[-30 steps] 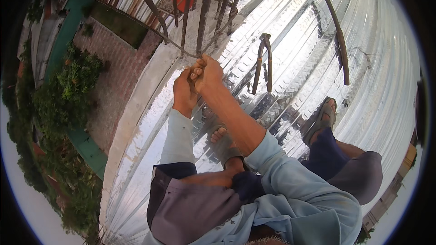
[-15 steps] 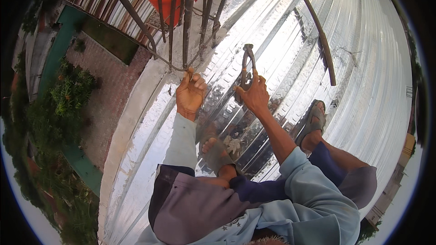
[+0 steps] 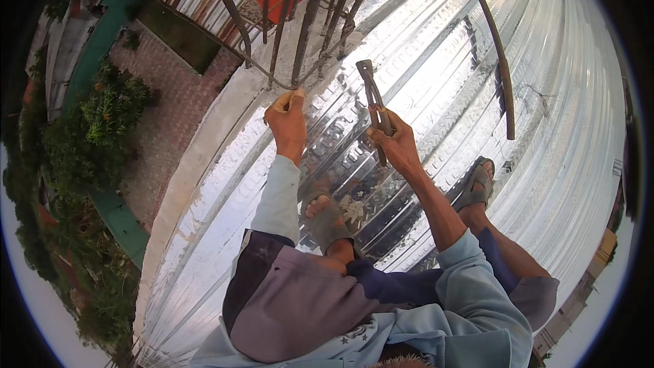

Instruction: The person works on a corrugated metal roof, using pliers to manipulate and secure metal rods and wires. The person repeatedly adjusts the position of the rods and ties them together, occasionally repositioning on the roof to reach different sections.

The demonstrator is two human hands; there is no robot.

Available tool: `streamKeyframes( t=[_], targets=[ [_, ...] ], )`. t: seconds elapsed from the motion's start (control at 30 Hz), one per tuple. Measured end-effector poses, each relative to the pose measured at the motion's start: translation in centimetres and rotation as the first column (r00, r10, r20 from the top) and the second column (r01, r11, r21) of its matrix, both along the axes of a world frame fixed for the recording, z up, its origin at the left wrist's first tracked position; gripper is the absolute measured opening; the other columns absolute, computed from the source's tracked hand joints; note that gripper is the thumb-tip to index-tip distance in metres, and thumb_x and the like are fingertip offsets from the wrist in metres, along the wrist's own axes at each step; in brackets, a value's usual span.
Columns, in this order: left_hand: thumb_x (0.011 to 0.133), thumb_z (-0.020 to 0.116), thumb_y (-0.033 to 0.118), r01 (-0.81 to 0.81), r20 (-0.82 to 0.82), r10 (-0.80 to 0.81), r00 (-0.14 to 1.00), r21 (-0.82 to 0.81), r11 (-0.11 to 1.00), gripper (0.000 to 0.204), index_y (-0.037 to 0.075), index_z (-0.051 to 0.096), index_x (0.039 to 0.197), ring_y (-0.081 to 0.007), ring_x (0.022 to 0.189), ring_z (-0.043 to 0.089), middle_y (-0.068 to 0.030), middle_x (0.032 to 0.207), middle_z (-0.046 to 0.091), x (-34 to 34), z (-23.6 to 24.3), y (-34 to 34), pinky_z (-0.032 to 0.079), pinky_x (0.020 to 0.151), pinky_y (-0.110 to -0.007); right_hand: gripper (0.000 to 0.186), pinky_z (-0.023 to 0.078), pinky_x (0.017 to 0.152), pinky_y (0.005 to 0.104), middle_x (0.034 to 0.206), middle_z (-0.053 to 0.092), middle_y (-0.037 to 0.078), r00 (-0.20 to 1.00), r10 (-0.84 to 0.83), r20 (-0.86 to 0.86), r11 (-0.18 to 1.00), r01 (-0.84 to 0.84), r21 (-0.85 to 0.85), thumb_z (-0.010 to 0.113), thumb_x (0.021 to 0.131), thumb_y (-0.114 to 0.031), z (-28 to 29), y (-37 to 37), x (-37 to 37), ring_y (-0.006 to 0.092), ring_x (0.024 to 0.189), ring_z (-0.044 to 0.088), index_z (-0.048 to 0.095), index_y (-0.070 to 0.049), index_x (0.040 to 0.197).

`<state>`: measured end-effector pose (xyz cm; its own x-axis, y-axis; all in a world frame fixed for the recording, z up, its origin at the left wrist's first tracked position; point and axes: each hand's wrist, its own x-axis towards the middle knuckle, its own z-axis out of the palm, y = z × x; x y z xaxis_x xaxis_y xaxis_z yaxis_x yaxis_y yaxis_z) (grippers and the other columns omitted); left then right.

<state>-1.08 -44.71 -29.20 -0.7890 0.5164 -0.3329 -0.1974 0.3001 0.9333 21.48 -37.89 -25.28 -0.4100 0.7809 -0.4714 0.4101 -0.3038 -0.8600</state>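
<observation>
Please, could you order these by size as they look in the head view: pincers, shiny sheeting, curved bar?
Largest to smallest:
1. Shiny sheeting
2. Curved bar
3. Pincers, partly covered by the right hand

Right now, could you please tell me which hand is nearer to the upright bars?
Left: the left hand is close to the base of the upright bars; the right hand, holding pincers, is farther right and lower.

Hands [image 3: 287,123] [image 3: 398,144] well apart, left pinched, right curled around.
</observation>
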Motion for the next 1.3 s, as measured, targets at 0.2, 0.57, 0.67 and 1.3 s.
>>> streamKeyframes(
  t=[0.2, 0.57, 0.67, 1.3],
  targets=[
    [0.098, 0.064, 0.01, -0.155, 0.461, 0.023, 0.887, 0.251, 0.955, 0.027, -0.005, 0.067, 0.12, -0.0053, 0.058, 0.045, -0.0034, 0.083, 0.061, 0.3, 1.6, -1.3, 0.032, 0.049, -0.023, 0.044, 0.053, 0.069, 0.0427, 0.084, 0.069, 0.017, 0.941, 0.294, 0.168, 0.867, -0.337, 0.367, 0.067, 0.094, -0.025, -2.9, -3.0, -2.4, 0.0321, 0.07, 0.067, 0.064, -0.006, 0.134],
    [0.097, 0.066, 0.013, -0.027, 0.325, -0.048, 0.945, 0.223, 0.974, 0.029, -0.004, 0.067, 0.121, -0.0043, 0.057, 0.044, -0.0019, 0.082, 0.061, -0.5, 0.2, -2.2, 0.031, 0.048, -0.021, 0.075, 0.05, 0.085, 0.0531, 0.101, 0.068, 0.031, 0.712, 0.41, 0.57, 0.703, -0.645, 0.301, 0.059, 0.082, -0.003, 2.3, -2.6, -4.8, 0.0458, 0.101, 0.063, 0.04, -0.006, 0.154],
    [0.098, 0.065, 0.012, -0.031, 0.342, -0.045, 0.938, 0.214, 0.976, 0.03, -0.005, 0.066, 0.123, -0.0045, 0.058, 0.044, -0.0022, 0.082, 0.061, -0.6, 0.2, -2.3, 0.031, 0.048, -0.021, 0.074, 0.045, 0.093, 0.0576, 0.107, 0.067, 0.031, 0.648, 0.352, 0.675, 0.644, -0.691, 0.328, 0.06, 0.084, -0.002, 3.7, -3.0, -5.2, 0.0473, 0.113, 0.058, 0.039, -0.005, 0.154],
    [0.097, 0.065, 0.011, -0.064, 0.352, -0.022, 0.936, 0.232, 0.971, 0.028, -0.007, 0.068, 0.118, -0.0045, 0.059, 0.046, -0.0028, 0.079, 0.064, -0.6, 0.1, -2.4, 0.035, 0.051, -0.021, 0.069, 0.039, 0.096, 0.0683, 0.118, 0.065, 0.027, 0.363, 0.265, 0.893, 0.478, -0.854, 0.205, 0.057, 0.094, -0.013, 5.7, -1.2, -6.3, 0.0459, 0.123, 0.052, 0.033, -0.007, 0.158]
  ],
)
